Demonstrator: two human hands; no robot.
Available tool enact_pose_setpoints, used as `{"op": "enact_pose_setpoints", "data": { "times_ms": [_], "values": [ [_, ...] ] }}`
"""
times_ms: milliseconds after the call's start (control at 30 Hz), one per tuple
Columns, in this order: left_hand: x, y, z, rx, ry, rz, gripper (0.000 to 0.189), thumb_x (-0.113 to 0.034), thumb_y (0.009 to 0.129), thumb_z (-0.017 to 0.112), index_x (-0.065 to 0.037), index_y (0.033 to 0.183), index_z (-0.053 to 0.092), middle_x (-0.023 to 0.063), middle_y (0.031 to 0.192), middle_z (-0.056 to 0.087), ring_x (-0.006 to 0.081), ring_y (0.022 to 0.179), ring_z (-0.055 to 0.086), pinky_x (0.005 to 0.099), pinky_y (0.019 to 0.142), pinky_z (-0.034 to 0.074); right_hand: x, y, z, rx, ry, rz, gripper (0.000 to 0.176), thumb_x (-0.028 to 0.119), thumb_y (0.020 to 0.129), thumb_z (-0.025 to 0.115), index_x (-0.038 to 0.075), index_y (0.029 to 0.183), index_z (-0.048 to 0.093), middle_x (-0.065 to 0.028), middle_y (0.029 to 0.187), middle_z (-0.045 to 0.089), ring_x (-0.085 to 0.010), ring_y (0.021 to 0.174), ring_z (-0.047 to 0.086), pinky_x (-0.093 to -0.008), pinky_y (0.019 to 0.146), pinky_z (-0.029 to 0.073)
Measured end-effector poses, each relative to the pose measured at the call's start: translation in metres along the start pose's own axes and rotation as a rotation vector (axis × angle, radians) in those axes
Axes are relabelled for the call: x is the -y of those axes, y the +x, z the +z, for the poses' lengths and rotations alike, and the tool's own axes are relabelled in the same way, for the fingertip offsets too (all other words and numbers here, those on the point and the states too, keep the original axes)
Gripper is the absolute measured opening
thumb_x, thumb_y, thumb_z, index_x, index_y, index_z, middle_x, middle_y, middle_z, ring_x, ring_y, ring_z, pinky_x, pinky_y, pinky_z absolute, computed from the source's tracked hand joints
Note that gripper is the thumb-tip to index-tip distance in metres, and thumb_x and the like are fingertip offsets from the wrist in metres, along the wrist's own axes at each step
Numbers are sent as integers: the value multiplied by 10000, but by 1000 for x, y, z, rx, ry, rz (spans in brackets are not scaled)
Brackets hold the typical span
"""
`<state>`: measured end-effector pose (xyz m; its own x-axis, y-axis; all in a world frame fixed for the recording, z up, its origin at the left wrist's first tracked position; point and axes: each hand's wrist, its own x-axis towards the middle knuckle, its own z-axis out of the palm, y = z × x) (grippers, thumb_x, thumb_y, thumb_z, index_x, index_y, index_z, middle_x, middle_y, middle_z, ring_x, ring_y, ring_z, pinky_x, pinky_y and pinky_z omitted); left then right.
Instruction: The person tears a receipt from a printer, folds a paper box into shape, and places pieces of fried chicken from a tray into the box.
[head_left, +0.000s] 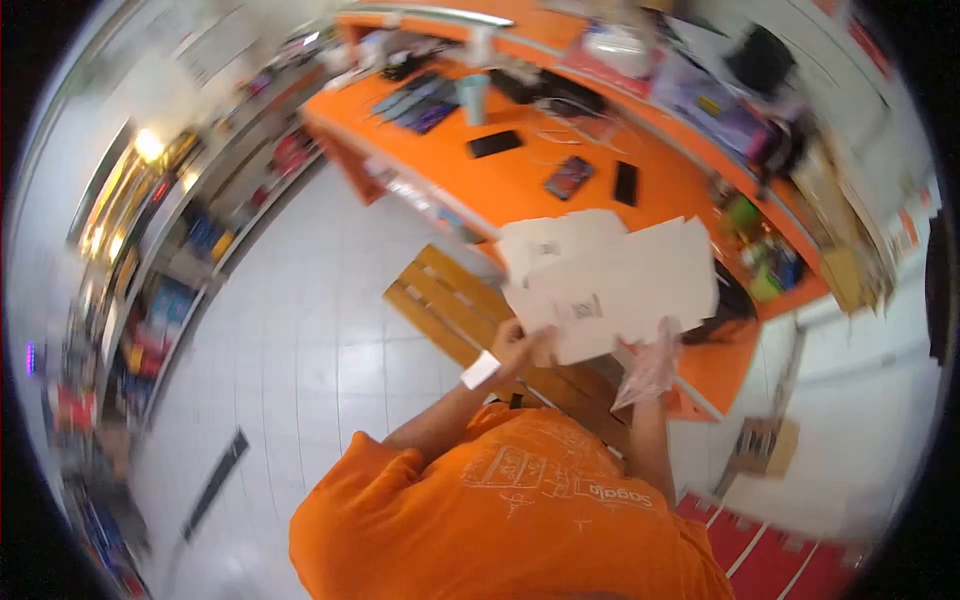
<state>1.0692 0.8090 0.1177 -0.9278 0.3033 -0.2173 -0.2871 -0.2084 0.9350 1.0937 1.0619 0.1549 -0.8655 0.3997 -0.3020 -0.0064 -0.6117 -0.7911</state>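
Two flat white card sheets with notched edges, like unfolded cartons, overlap in front of me over the orange desk's near edge. Small dark print marks the nearer sheet (625,295) and the farther sheet (530,245). At their lower left corner, my left hand (522,348) pinches the card, and a white band (481,370) shows at its wrist. My right hand (655,360) is closed at the lower right edge, with a crinkled clear plastic bag (640,378) bunched over it. The plastic and blur partly hide those fingers.
The orange desk (440,150) bears several phones, a pale cup (472,98) and dark pouches (425,100). A slatted wooden bench (440,295) stands below the sheets. Crowded shelves line the left wall, and a raised shelf with goods runs behind the desk.
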Motion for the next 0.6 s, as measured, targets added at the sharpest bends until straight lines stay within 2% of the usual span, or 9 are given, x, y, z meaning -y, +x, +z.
{"op": "enact_pose_setpoints", "data": {
  "times_ms": [33, 100, 200, 233, 300, 367, 467, 567, 600],
  "values": [
    [-1, -21, -1, -53, 68, 140, 396, -218, 937, 630, -17, 1265, 536, 128, 1285, 573, 228, 1164, 556, 374, 978, 461, 28, -20, 49, -237, -126, 45, 649, 328, 911, 621, 48, 1421, 333, -121, 1307, 510, -285, 1132, 552, -413, 942, 485],
    [-2, -58, -3, -150, 227, 399, 516, -294, 924, 655, -19, 1330, 496, 152, 1329, 546, 249, 1245, 508, 404, 1045, 407, 38, -25, 40, -29, -208, 54, 637, 264, 915, 631, 61, 1432, 318, -113, 1376, 453, -270, 1198, 506, -414, 962, 477],
    [-7, -114, -32, -323, -231, 489, 727, -416, 895, 667, -14, 1431, 387, 171, 1405, 484, 266, 1330, 427, 429, 1116, 312, 35, -29, 21, 381, -391, 61, 591, 183, 919, 622, 40, 1425, 352, -107, 1387, 462, -258, 1224, 491, -403, 1001, 443],
    [-8, -137, -46, -283, 0, 490, 824, -481, 902, 628, -7, 1484, 288, 157, 1441, 451, 275, 1342, 414, 425, 1123, 299, 31, -37, 26, 523, -456, 90, 564, 163, 922, 613, 27, 1415, 375, -106, 1377, 478, -252, 1220, 495, -394, 1006, 436],
    [-7, -177, -38, -229, 83, 476, 800, -472, 906, 626, 2, 1470, 313, 149, 1441, 450, 264, 1336, 416, 420, 1120, 301, 23, -67, 48, 806, -577, 158, 508, 127, 928, 594, 2, 1390, 423, -106, 1358, 509, -237, 1213, 505, -373, 1008, 428],
    [-3, -217, -30, -156, 85, 395, 691, -405, 953, 585, 10, 1450, 346, 134, 1421, 470, 241, 1318, 422, 394, 1114, 303, -9, -94, 79, 1115, -627, 46, 340, 93, 940, 566, -19, 1259, 540, -47, 1051, 643, -136, 945, 587, -304, 823, 469],
    [-14, -266, -7, -470, 13, 361, 540, -294, 991, 548, 18, 1404, 394, 127, 1379, 502, 210, 1284, 444, 369, 1095, 325, -69, -119, 101, 1248, -831, -51, 389, 125, 934, 572, 29, 1310, 539, -121, 1040, 680, -250, 891, 660, -348, 770, 528],
    [3, -292, 2, -893, 110, 506, 537, -293, 1027, 462, 12, 1443, 315, 142, 1383, 491, 237, 1282, 442, 365, 1089, 328, -87, -205, 133, 1377, -1048, -779, 355, 149, 912, 585, 71, 1258, 578, -122, 793, 646, -322, 655, 617, -369, 699, 534],
    [8, -301, 1, -1034, 171, 553, 551, -305, 1030, 449, 11, 1454, 293, 145, 1400, 475, 242, 1290, 433, 363, 1089, 325, -101, -225, 130, 1386, -1093, -854, 359, 152, 904, 589, 75, 1254, 576, -122, 797, 632, -323, 673, 607, -383, 733, 529]
  ]
}}
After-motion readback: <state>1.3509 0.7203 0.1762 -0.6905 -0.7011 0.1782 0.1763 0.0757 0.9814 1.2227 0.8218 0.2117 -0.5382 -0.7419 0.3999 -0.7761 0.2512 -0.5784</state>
